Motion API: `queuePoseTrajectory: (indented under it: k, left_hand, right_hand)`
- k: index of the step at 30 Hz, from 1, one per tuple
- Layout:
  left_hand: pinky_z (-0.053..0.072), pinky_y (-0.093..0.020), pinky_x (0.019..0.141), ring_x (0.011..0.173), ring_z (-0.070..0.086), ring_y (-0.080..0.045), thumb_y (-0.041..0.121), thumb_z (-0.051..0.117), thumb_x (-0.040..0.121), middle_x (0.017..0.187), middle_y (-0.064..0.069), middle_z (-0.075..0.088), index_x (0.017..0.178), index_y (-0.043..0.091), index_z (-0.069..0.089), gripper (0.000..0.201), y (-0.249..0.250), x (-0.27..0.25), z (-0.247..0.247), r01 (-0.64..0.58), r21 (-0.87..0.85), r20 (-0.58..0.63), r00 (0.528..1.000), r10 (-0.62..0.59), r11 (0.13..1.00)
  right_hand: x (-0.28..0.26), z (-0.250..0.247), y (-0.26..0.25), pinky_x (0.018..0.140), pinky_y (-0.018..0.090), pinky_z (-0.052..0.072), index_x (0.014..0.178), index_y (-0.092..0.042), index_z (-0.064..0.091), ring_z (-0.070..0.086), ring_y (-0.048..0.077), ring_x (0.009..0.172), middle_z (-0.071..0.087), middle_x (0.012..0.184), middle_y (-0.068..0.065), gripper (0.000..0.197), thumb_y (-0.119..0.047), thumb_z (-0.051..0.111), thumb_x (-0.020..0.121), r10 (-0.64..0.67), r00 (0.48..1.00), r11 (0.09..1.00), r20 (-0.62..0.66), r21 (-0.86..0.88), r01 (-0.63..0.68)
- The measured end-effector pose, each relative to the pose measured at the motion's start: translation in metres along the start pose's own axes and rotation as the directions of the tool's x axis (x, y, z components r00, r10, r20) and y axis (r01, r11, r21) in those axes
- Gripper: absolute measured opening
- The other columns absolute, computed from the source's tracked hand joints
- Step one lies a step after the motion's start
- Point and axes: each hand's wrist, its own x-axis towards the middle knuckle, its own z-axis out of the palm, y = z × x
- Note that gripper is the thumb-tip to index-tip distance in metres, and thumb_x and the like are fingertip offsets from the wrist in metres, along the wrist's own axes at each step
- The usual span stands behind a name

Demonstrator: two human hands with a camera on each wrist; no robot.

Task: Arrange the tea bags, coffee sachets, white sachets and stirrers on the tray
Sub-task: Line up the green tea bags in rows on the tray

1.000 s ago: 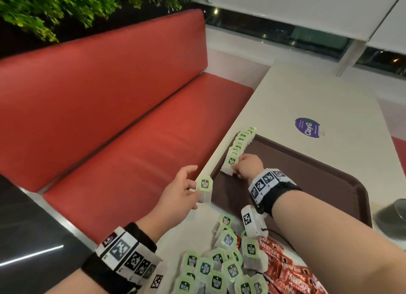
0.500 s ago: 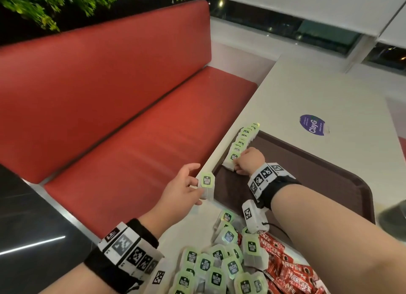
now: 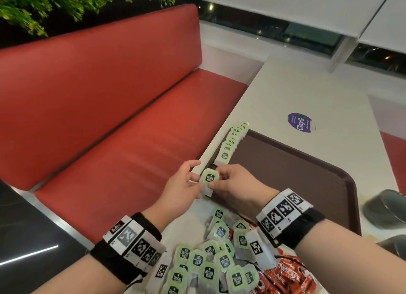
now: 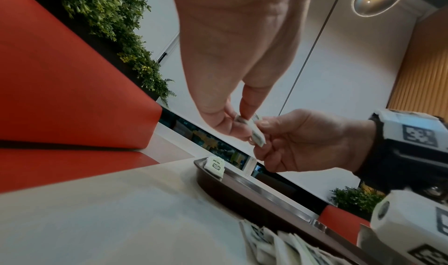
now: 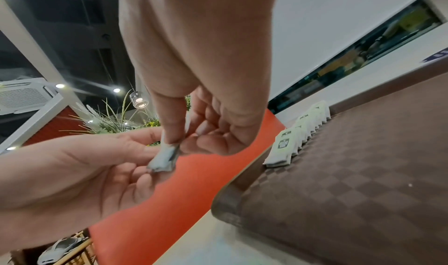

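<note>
- Tea bags lie in a loose heap on the table nearest the person, green tags overlapping, with red coffee sachets partly under and beside them. Their strings may be tangled, so lifting one bag could drag a neighbour along or off the table edge, which runs close to the pile on the bench side.
- One tea bag is in the air between both hands, just above the near left corner of the tray. The left hand pinches its lower edge between thumb and fingertips; the right hand pinches the upper part, thumb against curled fingers.
- With two hands sharing so small and limp a packet, I judge the handover the weak point: if one lets go before the other has a firm hold, the bag could drop onto the red bench below rather than the tray.
- A pull from both sides could also tear the thin paper or snap the tag away.
- Farther off, a row of tea bags leans, each overlapping the next, against the tray's left rim. Pressing the new one in too hard might knock the row flat or push bags over the rim.
</note>
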Motion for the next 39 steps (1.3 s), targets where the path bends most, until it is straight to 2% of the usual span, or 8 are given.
queuePoseTrajectory:
  k: [7, 15, 18, 21, 24, 28, 32, 39]
  left_hand:
    - [0.050, -0.026, 0.081, 0.093, 0.062, -0.009, 0.017, 0.064, 0.086, 0.104, 0.008, 0.062, 0.119, 0.034, 0.047, 0.040, -0.006, -0.008, -0.011, 0.014, 0.071, -0.023, 1.000, -0.012, 0.997]
    - [0.051, -0.024, 0.074, 0.081, 0.062, -0.008, 0.013, 0.064, 0.086, 0.094, 0.006, 0.066, 0.092, 0.034, 0.058, 0.023, -0.017, -0.019, -0.027, 0.030, 0.094, -0.080, 0.997, -0.022, 0.995]
    - [0.047, -0.013, 0.066, 0.075, 0.061, -0.001, 0.013, 0.065, 0.085, 0.092, 0.007, 0.067, 0.089, 0.034, 0.058, 0.022, -0.020, -0.020, -0.031, 0.024, 0.120, -0.096, 0.995, -0.012, 0.993]
    - [0.047, -0.015, 0.067, 0.078, 0.062, -0.005, 0.013, 0.065, 0.085, 0.093, 0.005, 0.067, 0.088, 0.033, 0.059, 0.021, -0.021, -0.021, -0.033, 0.031, 0.119, -0.119, 0.993, -0.017, 0.992]
    - [0.047, -0.017, 0.067, 0.078, 0.062, -0.005, 0.013, 0.065, 0.085, 0.092, 0.004, 0.068, 0.087, 0.034, 0.059, 0.022, -0.024, -0.021, -0.034, 0.036, 0.119, -0.125, 0.992, -0.021, 0.992]
    - [0.048, -0.018, 0.069, 0.078, 0.061, -0.004, 0.012, 0.065, 0.085, 0.092, 0.004, 0.067, 0.088, 0.032, 0.060, 0.020, -0.027, -0.022, -0.033, 0.035, 0.110, -0.126, 0.992, -0.021, 0.993]
    - [0.051, -0.022, 0.072, 0.079, 0.061, -0.006, 0.013, 0.065, 0.085, 0.093, 0.003, 0.067, 0.088, 0.033, 0.060, 0.021, -0.028, -0.022, -0.032, 0.036, 0.104, -0.124, 0.992, -0.022, 0.994]
    - [0.051, -0.025, 0.076, 0.081, 0.063, -0.009, 0.014, 0.065, 0.084, 0.092, 0.006, 0.068, 0.090, 0.032, 0.060, 0.019, -0.021, -0.030, -0.039, 0.033, 0.115, -0.151, 0.988, -0.016, 0.993]
  right_hand:
    - [0.028, -0.023, 0.010, 0.044, 0.017, 0.042, 0.088, 0.000, 0.062, 0.049, 0.008, 0.044, 0.060, 0.063, 0.007, 0.009, -0.007, 0.066, 0.084, 0.137, 0.927, 0.979, -0.350, -0.093, -0.180]
    - [0.068, -0.024, 0.013, 0.042, 0.019, 0.045, 0.116, -0.006, 0.056, 0.055, 0.012, 0.051, 0.060, 0.068, 0.008, 0.032, -0.001, 0.064, 0.086, 0.404, 0.855, 0.908, -0.325, 0.032, -0.418]
    - [0.074, -0.023, 0.005, 0.033, 0.015, 0.041, 0.094, -0.010, 0.050, 0.053, 0.011, 0.040, 0.054, 0.064, 0.008, 0.015, 0.002, 0.058, 0.089, 0.444, 0.831, 0.885, -0.335, 0.018, -0.466]
    - [0.078, -0.024, 0.001, 0.028, 0.012, 0.036, 0.075, -0.012, 0.041, 0.052, 0.015, 0.041, 0.049, 0.067, 0.010, 0.025, 0.005, 0.052, 0.090, 0.448, 0.821, 0.874, -0.354, -0.017, -0.485]
    - [0.078, -0.022, 0.000, 0.036, 0.018, 0.045, 0.089, -0.007, 0.046, 0.052, 0.019, 0.054, 0.052, 0.066, 0.010, 0.014, 0.003, 0.056, 0.089, 0.461, 0.811, 0.861, -0.359, -0.042, -0.508]
    - [0.079, -0.021, 0.003, 0.073, 0.037, 0.056, 0.075, -0.008, 0.047, 0.061, 0.025, 0.071, 0.058, 0.066, 0.010, 0.023, -0.001, 0.068, 0.082, 0.401, 0.829, 0.866, -0.389, -0.135, -0.482]
    - [0.075, -0.020, 0.001, 0.066, 0.033, 0.057, 0.091, -0.008, 0.045, 0.059, 0.022, 0.063, 0.058, 0.068, 0.011, 0.027, 0.000, 0.068, 0.081, 0.382, 0.828, 0.892, -0.410, -0.073, -0.447]
    - [0.059, -0.028, -0.007, 0.079, 0.040, 0.058, 0.077, -0.006, 0.051, 0.064, 0.022, 0.066, 0.062, 0.069, 0.011, 0.020, -0.013, 0.067, 0.087, 0.351, 0.842, 0.914, -0.409, -0.044, -0.403]
